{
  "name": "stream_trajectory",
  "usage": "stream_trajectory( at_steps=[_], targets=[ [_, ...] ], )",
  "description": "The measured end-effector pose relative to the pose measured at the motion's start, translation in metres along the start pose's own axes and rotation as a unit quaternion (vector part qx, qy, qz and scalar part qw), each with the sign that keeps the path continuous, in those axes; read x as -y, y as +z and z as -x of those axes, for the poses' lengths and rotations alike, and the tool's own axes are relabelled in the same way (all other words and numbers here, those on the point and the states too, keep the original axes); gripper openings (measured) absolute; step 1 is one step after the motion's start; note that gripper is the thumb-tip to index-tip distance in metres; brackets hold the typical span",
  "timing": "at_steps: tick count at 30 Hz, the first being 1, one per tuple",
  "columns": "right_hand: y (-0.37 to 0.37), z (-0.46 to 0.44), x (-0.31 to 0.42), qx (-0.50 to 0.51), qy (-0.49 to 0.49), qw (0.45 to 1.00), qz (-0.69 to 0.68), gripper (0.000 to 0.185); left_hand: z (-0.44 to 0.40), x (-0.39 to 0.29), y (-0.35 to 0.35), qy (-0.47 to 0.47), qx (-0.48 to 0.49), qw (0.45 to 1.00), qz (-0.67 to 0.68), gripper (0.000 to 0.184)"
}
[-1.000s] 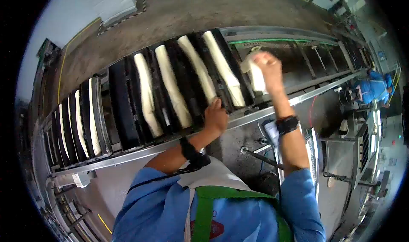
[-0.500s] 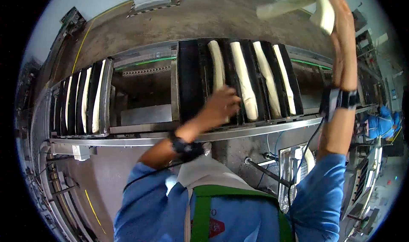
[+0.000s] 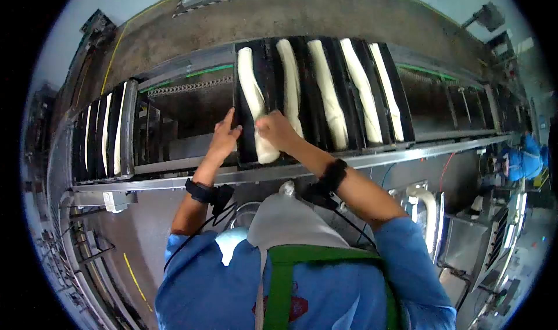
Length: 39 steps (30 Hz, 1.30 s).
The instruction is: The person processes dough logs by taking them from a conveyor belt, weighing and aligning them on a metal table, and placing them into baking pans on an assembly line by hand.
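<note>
A long pale dough strip (image 3: 248,77) lies in the leftmost slot of a black slotted tray (image 3: 414,124). My right hand (image 3: 277,131) is closed on the lower part of this strip, its fingertips partly hidden. My left hand (image 3: 224,137) is beside the tray's left edge, fingers spread, holding nothing. To the right, the other slots hold more strips, among them a dough strip (image 3: 328,92) in the middle slot and a thinner-looking strip (image 3: 386,92) at the right end.
A metal conveyor rail (image 3: 157,182) runs along the near side. Another black tray (image 3: 129,126) with pale strips stands at the left. Below right, a metal rack (image 3: 439,225) holds a pale strip. A person in blue (image 3: 525,158) is at the far right.
The strip that was swinging from my right hand now lies in the tray's leftmost slot, which was bare. My left hand has moved left, off the second strip.
</note>
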State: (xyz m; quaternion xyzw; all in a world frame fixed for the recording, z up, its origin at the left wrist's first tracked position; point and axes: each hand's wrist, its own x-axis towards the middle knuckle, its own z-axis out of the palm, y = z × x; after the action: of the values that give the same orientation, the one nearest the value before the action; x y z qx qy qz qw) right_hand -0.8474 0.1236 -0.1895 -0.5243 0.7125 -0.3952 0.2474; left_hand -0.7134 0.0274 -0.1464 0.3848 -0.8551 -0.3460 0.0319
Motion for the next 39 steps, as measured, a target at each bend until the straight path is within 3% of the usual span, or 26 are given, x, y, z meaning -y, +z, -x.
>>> stream_trajectory(
  at_steps=[1,2,3,4,5,7,9,11,12,14,15,16,18,19,20,21,23,25,28,31,33,35,36,37,38,39],
  targets=[
    [0.008,-0.005,-0.001,-0.059,0.000,0.996,0.068,0.010,0.002,-0.002,-0.001,-0.012,-0.003,0.999,0.042,0.048],
    [0.012,0.000,-0.005,-0.152,-0.148,0.966,0.149,0.009,-0.002,-0.009,0.001,-0.012,0.002,0.996,0.083,0.049],
    [0.041,-0.015,-0.005,-0.097,0.091,0.981,0.140,0.011,-0.001,-0.004,0.006,0.052,-0.008,0.994,0.092,0.050],
    [0.032,-0.007,-0.003,-0.071,-0.036,0.995,0.053,0.014,-0.005,0.007,0.013,0.026,-0.001,0.983,0.183,0.050],
    [0.028,-0.003,0.017,-0.098,0.016,0.994,0.053,0.018,0.001,-0.011,0.009,-0.013,0.014,0.971,0.237,0.050],
    [0.052,-0.004,0.002,-0.166,-0.126,0.971,0.119,0.020,-0.006,-0.014,0.008,-0.052,0.004,0.980,0.191,0.050],
    [0.003,0.032,-0.001,-0.107,-0.204,0.967,0.106,0.021,-0.024,-0.011,0.019,0.109,-0.094,0.989,-0.038,0.046],
    [-0.034,0.069,-0.010,-0.136,-0.179,0.963,0.150,0.019,-0.017,-0.030,0.024,0.141,-0.141,0.975,-0.094,0.046],
    [-0.061,0.092,-0.032,-0.168,-0.141,0.949,0.225,0.020,-0.008,-0.062,0.034,0.137,-0.111,0.982,-0.071,0.046],
    [-0.130,0.138,-0.085,-0.270,0.010,0.949,0.164,0.024,-0.006,-0.098,0.049,0.175,-0.043,0.983,-0.043,0.045],
    [-0.156,0.174,-0.131,-0.293,0.054,0.885,0.358,0.026,-0.010,-0.109,0.058,0.217,-0.007,0.976,-0.033,0.044],
    [-0.209,0.218,-0.144,-0.287,0.186,0.880,0.328,0.025,-0.015,-0.117,0.066,0.243,0.035,0.967,-0.063,0.041],
    [-0.230,0.339,-0.192,-0.237,0.457,0.747,0.420,0.033,0.026,-0.137,0.067,0.285,0.064,0.954,-0.071,0.040],
    [-0.248,0.398,-0.224,-0.280,0.545,0.738,0.283,0.038,0.032,-0.152,0.077,0.314,0.085,0.944,-0.060,0.041],
    [-0.236,0.449,-0.220,-0.351,0.497,0.693,0.388,0.042,0.036,-0.161,0.088,0.353,0.112,0.927,-0.059,0.040],
    [-0.227,0.484,-0.236,-0.333,0.599,0.661,0.306,0.048,0.039,-0.172,0.098,0.392,0.134,0.908,-0.055,0.040],
    [-0.221,0.505,-0.273,-0.305,0.630,0.624,0.347,0.052,0.048,-0.190,0.118,0.382,0.175,0.906,-0.063,0.036],
    [-0.229,0.500,-0.254,-0.298,0.601,0.662,0.334,0.049,0.072,-0.210,0.128,0.364,0.216,0.905,-0.057,0.036],
    [-0.255,0.485,-0.223,-0.454,0.549,0.679,0.175,0.037,0.105,-0.243,0.147,0.382,0.270,0.884,0.005,0.032],
    [-0.290,0.495,-0.221,-0.460,0.526,0.705,0.123,0.045,0.112,-0.262,0.175,0.433,0.318,0.843,0.003,0.032],
    [-0.299,0.516,-0.212,-0.559,0.450,0.696,0.038,0.054,0.106,-0.267,0.205,0.472,0.355,0.807,-0.036,0.034],
    [-0.313,0.535,-0.130,-0.593,0.427,0.682,0.005,0.046,0.116,-0.282,0.235,0.367,0.465,0.803,0.070,0.034],
    [-0.319,0.551,-0.100,-0.598,0.453,0.659,-0.050,0.030,0.120,-0.287,0.250,0.289,0.536,0.783,0.124,0.039],
    [-0.316,0.574,-0.080,-0.643,0.351,0.670,-0.121,0.028,0.123,-0.289,0.271,0.291,0.546,0.777,0.120,0.039],
    [-0.314,0.589,-0.035,-0.683,0.324,0.628,-0.185,0.026,0.127,-0.293,0.294,0.275,0.561,0.770,0.127,0.043],
    [-0.305,0.621,-0.018,-0.697,0.259,0.650,-0.158,0.026,0.134,-0.298,0.315,0.258,0.579,0.762,0.132,0.047]
  ],
)
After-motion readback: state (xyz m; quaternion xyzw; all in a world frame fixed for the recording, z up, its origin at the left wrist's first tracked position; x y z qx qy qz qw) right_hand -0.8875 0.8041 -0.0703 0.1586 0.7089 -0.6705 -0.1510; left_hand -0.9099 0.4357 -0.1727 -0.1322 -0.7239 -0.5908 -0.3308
